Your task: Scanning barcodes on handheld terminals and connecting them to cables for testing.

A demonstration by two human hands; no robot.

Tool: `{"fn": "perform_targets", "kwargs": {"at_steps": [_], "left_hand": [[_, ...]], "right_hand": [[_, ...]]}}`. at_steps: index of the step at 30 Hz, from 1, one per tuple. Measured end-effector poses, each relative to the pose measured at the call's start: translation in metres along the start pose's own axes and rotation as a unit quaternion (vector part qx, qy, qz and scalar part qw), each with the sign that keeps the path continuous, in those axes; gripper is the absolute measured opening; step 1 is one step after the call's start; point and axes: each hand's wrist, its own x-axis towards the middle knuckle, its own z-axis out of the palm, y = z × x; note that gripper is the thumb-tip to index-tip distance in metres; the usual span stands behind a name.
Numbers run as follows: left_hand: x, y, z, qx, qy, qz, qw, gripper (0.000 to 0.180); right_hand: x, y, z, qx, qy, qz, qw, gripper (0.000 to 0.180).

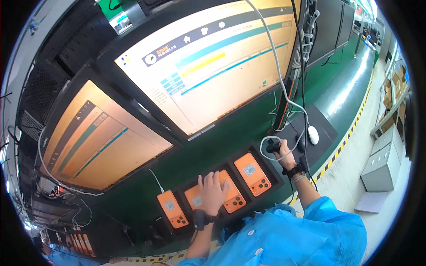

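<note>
Two large monitors (208, 62) lit; white mouse (313, 134) on black mat (326, 128); grey boxes (384, 162) right.

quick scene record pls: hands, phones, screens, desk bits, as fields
left hand: flat on the middle orange phone, fingers spread
right hand: closed on a black handheld device with a white cable
phones: three orange ones, backs up, in a black tray
screens: two large monitors lit
mouse: white, on the black mat, untouched
clothing: blue sleeves, dark wristbands

glossy orange phones (252, 174) – matt black tray (275, 170) – shiny green floor (355, 84).
</note>
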Motion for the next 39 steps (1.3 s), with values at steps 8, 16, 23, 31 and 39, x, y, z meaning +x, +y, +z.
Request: {"fn": "perform_targets", "kwargs": {"at_steps": [8,16,23,31,39], "left_hand": [[0.013,0.004,-0.016,-0.052,0.024,-0.031,0.998,0.036],[0.002,0.024,-0.054,-0.491,0.014,-0.168,0.855,0.022],[-0.006,0.032,-0.06,-0.491,0.027,-0.159,0.856,0.022],[-0.022,0.037,-0.06,-0.47,0.045,-0.168,0.865,0.025],[-0.028,0.044,-0.063,-0.473,0.075,-0.139,0.866,0.021]], "right_hand": [[-0.034,0.051,0.06,-0.016,-0.052,0.081,0.995,0.052],[0.008,0.019,0.002,0.083,-0.061,0.006,0.995,0.022],[0.018,-0.158,-0.102,0.229,-0.102,-0.048,0.967,0.019],[-0.005,-0.263,-0.082,0.358,-0.302,-0.198,0.861,0.018],[-0.033,-0.278,-0.05,0.253,-0.282,-0.201,0.903,0.015]]}}
